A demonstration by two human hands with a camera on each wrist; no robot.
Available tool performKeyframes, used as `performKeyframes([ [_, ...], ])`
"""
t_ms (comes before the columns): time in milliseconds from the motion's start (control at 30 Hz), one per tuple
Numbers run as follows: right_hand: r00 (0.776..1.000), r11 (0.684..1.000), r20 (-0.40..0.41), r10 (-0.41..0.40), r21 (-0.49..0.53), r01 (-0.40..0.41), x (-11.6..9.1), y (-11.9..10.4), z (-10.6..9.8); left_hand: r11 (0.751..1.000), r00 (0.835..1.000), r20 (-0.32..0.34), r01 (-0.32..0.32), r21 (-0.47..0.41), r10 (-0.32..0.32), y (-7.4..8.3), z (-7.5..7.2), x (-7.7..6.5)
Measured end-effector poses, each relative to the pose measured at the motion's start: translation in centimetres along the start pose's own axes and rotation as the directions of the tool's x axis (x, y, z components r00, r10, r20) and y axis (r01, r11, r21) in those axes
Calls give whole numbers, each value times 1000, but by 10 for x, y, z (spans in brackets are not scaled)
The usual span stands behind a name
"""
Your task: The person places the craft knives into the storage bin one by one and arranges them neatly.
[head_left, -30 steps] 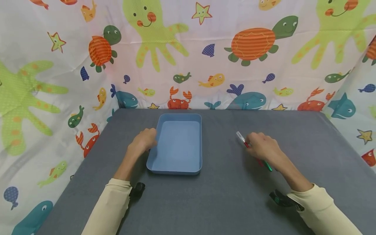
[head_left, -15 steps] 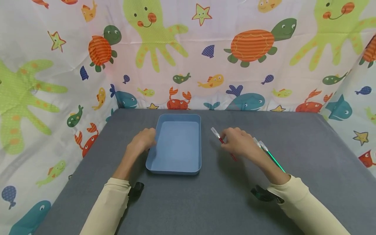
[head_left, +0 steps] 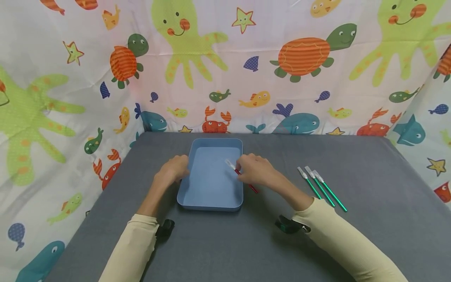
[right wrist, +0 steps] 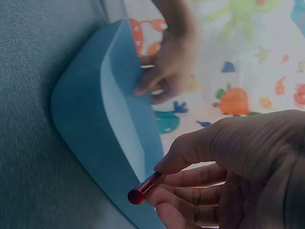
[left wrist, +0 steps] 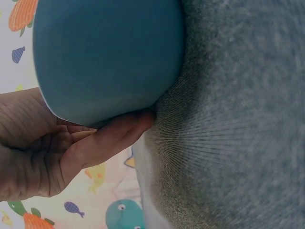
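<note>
A blue rectangular tray point(head_left: 210, 208) lies on the grey table. My left hand point(head_left: 173, 169) pinches its left wall, fingers along the outer side in the left wrist view and a digit over the rim in the right wrist view. At the tray's right rim, my right hand point(head_left: 256, 169) holds a slim red pen-like stick point(head_left: 253, 188) between thumb and fingers. Its clear-capped end overlaps the tray's inside in the head view. The red rounded end point(right wrist: 137, 196) points toward the camera in the right wrist view. Several fingers partly hide its middle.
Three green pen-like sticks point(head_left: 320, 185) with clear caps lie side by side on the table at the right, near my right forearm. A white curtain point(head_left: 232, 70) printed with sea animals surrounds the table's back and sides.
My right hand has carried the red stick leftward from beside the green sticks to the tray's right rim. The green sticks have come into fuller view. My left hand stays at the tray.
</note>
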State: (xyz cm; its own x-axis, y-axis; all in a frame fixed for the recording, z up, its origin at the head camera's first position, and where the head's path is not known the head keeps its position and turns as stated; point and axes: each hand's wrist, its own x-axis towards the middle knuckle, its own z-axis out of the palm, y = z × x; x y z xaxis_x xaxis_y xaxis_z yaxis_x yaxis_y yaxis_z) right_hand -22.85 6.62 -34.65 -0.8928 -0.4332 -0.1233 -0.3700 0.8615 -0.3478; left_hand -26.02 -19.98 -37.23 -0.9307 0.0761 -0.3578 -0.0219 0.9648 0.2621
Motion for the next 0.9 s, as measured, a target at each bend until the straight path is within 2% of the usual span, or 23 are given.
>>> performKeyframes([
  [133, 998, 999, 68, -5, 34, 2, 17, -14, 9, 1000, 1000, 8, 2, -1, -2, -1, 0, -1],
  [333, 980, 980, 180, -82, 191, 47, 46, -33, 24, 1000, 1000, 16, 9, -16, -9, -1, -1, 0],
  [433, 977, 957, 185, -106, 286, 50, 57, -41, 38, 1000, 1000, 11, 12, -17, -12, -1, 0, 1],
  [567, 981, 919, 182, -71, 394, -7, 64, -47, 55, 1000, 1000, 22, 6, -18, -6, -1, 1, 2],
  [900, 987, 878, 160, 1, 472, -78, 72, -64, 68, 1000, 998, 56, 0, -30, 1, -4, -6, 3],
])
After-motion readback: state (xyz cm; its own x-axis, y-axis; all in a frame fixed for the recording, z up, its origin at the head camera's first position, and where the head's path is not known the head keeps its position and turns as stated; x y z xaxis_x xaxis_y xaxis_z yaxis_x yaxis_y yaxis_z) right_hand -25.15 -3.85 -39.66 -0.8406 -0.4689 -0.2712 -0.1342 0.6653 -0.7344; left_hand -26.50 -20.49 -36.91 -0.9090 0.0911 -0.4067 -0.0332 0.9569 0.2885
